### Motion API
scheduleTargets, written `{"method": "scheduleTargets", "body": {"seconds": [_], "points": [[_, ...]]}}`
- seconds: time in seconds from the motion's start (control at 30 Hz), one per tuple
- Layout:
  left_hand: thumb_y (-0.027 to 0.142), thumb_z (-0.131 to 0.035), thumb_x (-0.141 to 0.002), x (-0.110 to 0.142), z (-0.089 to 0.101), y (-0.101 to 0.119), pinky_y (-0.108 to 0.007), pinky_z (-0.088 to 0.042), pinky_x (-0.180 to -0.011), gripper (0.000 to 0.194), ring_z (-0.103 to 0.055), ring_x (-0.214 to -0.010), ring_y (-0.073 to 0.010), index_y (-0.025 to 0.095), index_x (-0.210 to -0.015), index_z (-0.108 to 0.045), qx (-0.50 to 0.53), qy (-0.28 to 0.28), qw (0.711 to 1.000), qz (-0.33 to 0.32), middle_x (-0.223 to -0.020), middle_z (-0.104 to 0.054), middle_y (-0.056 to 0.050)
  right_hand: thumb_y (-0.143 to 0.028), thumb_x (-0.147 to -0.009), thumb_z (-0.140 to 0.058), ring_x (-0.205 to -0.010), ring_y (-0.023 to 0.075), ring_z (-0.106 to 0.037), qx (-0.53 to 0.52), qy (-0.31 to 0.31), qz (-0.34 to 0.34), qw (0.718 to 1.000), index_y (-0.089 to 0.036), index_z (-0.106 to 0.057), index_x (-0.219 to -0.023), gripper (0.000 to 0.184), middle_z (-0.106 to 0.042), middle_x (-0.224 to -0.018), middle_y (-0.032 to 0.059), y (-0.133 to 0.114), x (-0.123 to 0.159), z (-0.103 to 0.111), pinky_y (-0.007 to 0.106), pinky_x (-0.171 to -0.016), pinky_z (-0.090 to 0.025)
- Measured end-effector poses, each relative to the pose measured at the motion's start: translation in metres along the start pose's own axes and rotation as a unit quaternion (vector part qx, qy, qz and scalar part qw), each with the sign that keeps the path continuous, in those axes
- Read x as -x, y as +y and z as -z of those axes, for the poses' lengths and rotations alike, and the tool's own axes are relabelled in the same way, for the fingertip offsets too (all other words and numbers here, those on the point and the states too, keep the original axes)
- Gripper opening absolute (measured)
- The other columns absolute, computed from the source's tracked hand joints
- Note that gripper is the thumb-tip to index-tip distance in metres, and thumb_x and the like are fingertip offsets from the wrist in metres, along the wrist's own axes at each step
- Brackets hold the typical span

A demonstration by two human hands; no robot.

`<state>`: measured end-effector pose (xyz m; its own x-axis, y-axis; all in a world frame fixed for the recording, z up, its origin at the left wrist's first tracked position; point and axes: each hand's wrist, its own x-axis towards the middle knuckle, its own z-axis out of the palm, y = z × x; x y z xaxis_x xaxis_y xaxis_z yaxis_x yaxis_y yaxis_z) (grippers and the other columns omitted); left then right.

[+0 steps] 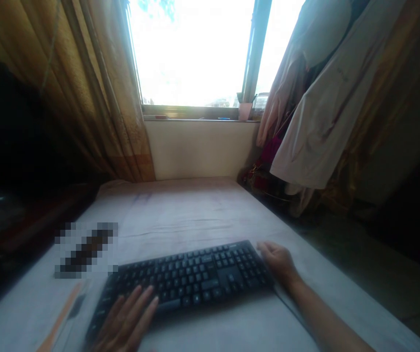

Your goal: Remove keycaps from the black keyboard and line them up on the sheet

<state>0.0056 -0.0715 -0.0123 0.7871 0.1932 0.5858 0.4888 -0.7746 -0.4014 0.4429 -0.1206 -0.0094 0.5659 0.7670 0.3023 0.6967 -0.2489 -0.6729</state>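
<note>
A black keyboard [195, 278] lies slightly skewed on a pale cloth-covered surface [195, 215]. My left hand [127, 320] rests on the keyboard's near left corner with its fingers stretched out flat and together. My right hand [279, 261] sits against the keyboard's right end, fingers curled round that edge. Neither hand carries anything else.
A blurred-out dark object [85, 250] lies left of the keyboard, with an orange strip [61, 318] near it. Ahead is a bright window with a pink cup [244, 111] on the sill. Curtains [96, 88] hang left; clothes [327, 107] hang right. The floor drops off at right.
</note>
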Motion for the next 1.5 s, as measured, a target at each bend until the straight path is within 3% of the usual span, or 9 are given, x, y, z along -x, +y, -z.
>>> {"method": "scheduleTargets", "body": {"seconds": [0.33, 0.43, 0.8, 0.9, 1.1, 1.2, 1.3, 1.37, 1.5], "points": [[0.041, -0.057, -0.083, -0.003, 0.006, 0.004, -0.039, -0.007, -0.122, 0.060, -0.034, -0.142, -0.0241, 0.020, -0.139, -0.050, 0.021, -0.061, 0.998, 0.012, -0.146, -0.052, -0.004, -0.052, -0.076, -0.040, -0.062, 0.0248, -0.066, 0.033, -0.022, -0.008, 0.999, -0.021, -0.066, -0.059, 0.044, -0.072, -0.062, 0.0072, 0.003, 0.004, 0.005, 0.030, -0.061, -0.048], [0.041, -0.057, -0.085, -0.005, 0.009, 0.006, -0.037, -0.010, -0.121, 0.061, -0.040, -0.138, -0.0228, 0.023, -0.142, -0.045, 0.033, -0.091, 0.995, 0.020, -0.146, -0.051, -0.002, -0.052, -0.076, -0.039, -0.061, 0.0234, -0.064, 0.050, -0.026, -0.004, 0.998, -0.021, -0.064, -0.055, 0.044, -0.070, -0.059, 0.0068, 0.002, 0.005, 0.004, 0.029, -0.059, -0.045], [0.034, -0.058, -0.082, 0.000, 0.011, 0.015, -0.038, -0.025, -0.116, 0.069, -0.043, -0.136, -0.0237, 0.026, -0.147, -0.036, 0.048, -0.105, 0.993, 0.040, -0.151, -0.045, -0.003, -0.053, -0.074, -0.038, -0.053, 0.0215, -0.056, 0.089, -0.031, 0.016, 0.995, -0.024, -0.053, -0.047, 0.042, -0.060, -0.049, 0.0060, -0.005, 0.019, 0.013, 0.029, -0.052, -0.039], [0.035, -0.058, -0.082, -0.001, 0.014, 0.013, -0.042, -0.030, -0.114, 0.071, -0.043, -0.136, -0.0256, 0.027, -0.148, -0.034, 0.071, -0.126, 0.988, 0.053, -0.151, -0.045, -0.004, -0.053, -0.071, -0.041, -0.056, 0.0241, -0.060, 0.079, -0.043, -0.019, 0.996, -0.024, -0.056, -0.047, 0.041, -0.063, -0.052, 0.0068, -0.007, 0.017, 0.015, 0.031, -0.054, -0.040], [0.037, -0.055, -0.088, -0.007, 0.015, -0.002, -0.046, -0.025, -0.117, 0.061, -0.043, -0.137, -0.0262, 0.026, -0.146, -0.039, 0.110, -0.111, 0.986, 0.057, -0.146, -0.051, -0.006, -0.045, -0.070, -0.047, -0.064, 0.0278, -0.066, 0.038, -0.063, -0.088, 0.993, -0.021, -0.067, -0.062, 0.033, -0.072, -0.066, 0.0104, -0.020, -0.010, 0.020, 0.034, -0.060, -0.046], [0.041, -0.051, -0.091, -0.014, 0.009, -0.023, -0.053, -0.026, -0.116, 0.051, -0.046, -0.134, -0.0292, 0.025, -0.139, -0.049, 0.156, -0.133, 0.969, 0.136, -0.141, -0.056, -0.007, -0.042, -0.074, -0.047, -0.062, 0.0260, -0.066, 0.017, -0.071, -0.085, 0.994, -0.015, -0.069, -0.082, 0.035, -0.073, -0.075, 0.0136, -0.039, -0.024, 0.017, 0.034, -0.058, -0.049], [0.050, -0.044, -0.091, -0.018, -0.004, -0.053, -0.054, -0.031, -0.113, 0.052, -0.049, -0.132, -0.0306, 0.019, -0.130, -0.059, 0.184, -0.135, 0.923, 0.310, -0.138, -0.059, -0.012, -0.030, -0.072, -0.053, -0.086, 0.0252, -0.069, -0.014, -0.088, -0.043, 0.995, -0.013, -0.065, -0.104, 0.039, -0.072, -0.101, 0.0168, -0.069, -0.024, 0.008, 0.031, -0.074, -0.052], [0.052, -0.034, -0.093, -0.019, -0.015, -0.070, -0.052, -0.038, -0.109, 0.060, -0.053, -0.128, -0.0306, 0.011, -0.128, -0.059, 0.189, -0.137, 0.908, 0.348, -0.135, -0.060, -0.017, -0.029, -0.076, -0.051, -0.096, 0.0240, -0.068, -0.037, -0.113, -0.005, 0.993, -0.013, -0.064, -0.108, 0.038, -0.071, -0.108, 0.0156, -0.090, -0.015, -0.001, 0.030, -0.083, -0.051], [0.052, -0.024, -0.095, -0.019, -0.031, -0.086, -0.041, -0.049, -0.100, 0.063, -0.064, -0.115, -0.0250, 0.011, -0.120, -0.065, 0.228, -0.151, 0.884, 0.380, -0.123, -0.069, -0.014, -0.030, -0.081, -0.049, -0.098, 0.0233, -0.067, -0.073, -0.161, 0.067, 0.982, -0.017, -0.069, -0.096, 0.028, -0.073, -0.102, 0.0099, -0.124, 0.008, -0.018, 0.033, -0.091, -0.049]]}}
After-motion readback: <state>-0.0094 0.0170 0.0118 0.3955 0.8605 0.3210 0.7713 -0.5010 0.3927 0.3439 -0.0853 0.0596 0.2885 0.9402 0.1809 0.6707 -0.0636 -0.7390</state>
